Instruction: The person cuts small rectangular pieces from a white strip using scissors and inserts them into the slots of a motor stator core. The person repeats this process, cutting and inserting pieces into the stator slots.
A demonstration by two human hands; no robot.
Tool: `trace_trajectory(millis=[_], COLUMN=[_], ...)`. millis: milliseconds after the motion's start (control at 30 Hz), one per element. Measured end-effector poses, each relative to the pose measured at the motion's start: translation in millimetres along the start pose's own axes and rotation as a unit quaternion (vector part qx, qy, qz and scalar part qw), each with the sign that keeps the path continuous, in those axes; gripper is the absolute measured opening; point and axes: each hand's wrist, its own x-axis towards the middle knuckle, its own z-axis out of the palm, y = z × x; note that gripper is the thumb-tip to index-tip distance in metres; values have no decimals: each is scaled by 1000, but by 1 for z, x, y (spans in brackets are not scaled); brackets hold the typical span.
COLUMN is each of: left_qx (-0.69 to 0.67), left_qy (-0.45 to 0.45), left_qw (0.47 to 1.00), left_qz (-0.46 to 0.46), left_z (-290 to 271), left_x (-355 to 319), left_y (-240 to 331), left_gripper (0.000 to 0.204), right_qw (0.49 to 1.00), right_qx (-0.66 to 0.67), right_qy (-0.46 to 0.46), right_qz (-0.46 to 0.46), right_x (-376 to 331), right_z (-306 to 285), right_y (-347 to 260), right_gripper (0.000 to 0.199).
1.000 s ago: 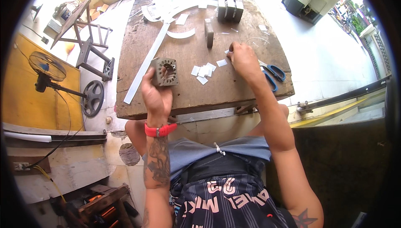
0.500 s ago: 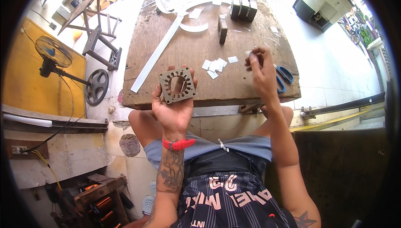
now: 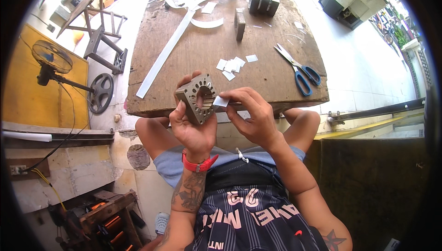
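My left hand grips a square, laminated metal stator core with a round bore ringed by slots. It is tilted, its slotted face turned toward my right hand. A small white paper square is pinched between my right thumb and fingers. The square's left edge meets the core's face beside the bore; whether it enters a slot I cannot tell. Beyond my hands, several similar white squares lie loosely piled on the wooden table, with a single white square just right of them.
Blue-handled scissors lie partly open at the right. Another metal core stands on edge farther back, near a block of stacked cores. A long white strip crosses the left side. A fan stands left of the table.
My right hand has come left and nearer me, bringing the white square to the stator core and uncovering the scissors. The core has turned from facing up to facing right.
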Motion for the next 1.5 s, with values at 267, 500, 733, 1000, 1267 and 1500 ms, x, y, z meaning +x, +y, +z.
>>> trace_trajectory(millis=[267, 500, 733, 1000, 1267, 1500], left_qx=[17, 12, 7, -115, -105, -4], left_qy=[-13, -1, -22, 18, 21, -2], left_qw=[1000, 1000, 1000, 988, 991, 1000], left_qz=[7, -1, -16, -100, -86, -4], left_z=[3, 4, 2, 3, 3, 6], left_x=[-5, -7, -6, -8, -6, -10], left_y=[-3, -4, -7, -5, -5, -8], left_gripper=[57, 59, 59, 58, 57, 56], right_qw=[999, 966, 972, 997, 998, 1000], right_qx=[24, 196, 181, 13, -41, -22], right_qy=[2, -11, -4, 76, 47, 10], right_qz=[37, 166, 152, -10, 9, -11], right_x=[0, -6, -8, -4, -11, -12], right_z=[4, 4, 5, 0, -13, -5], right_y=[-3, 6, 11, 1, 9, 1], right_gripper=[34, 30, 22, 26, 38, 37])
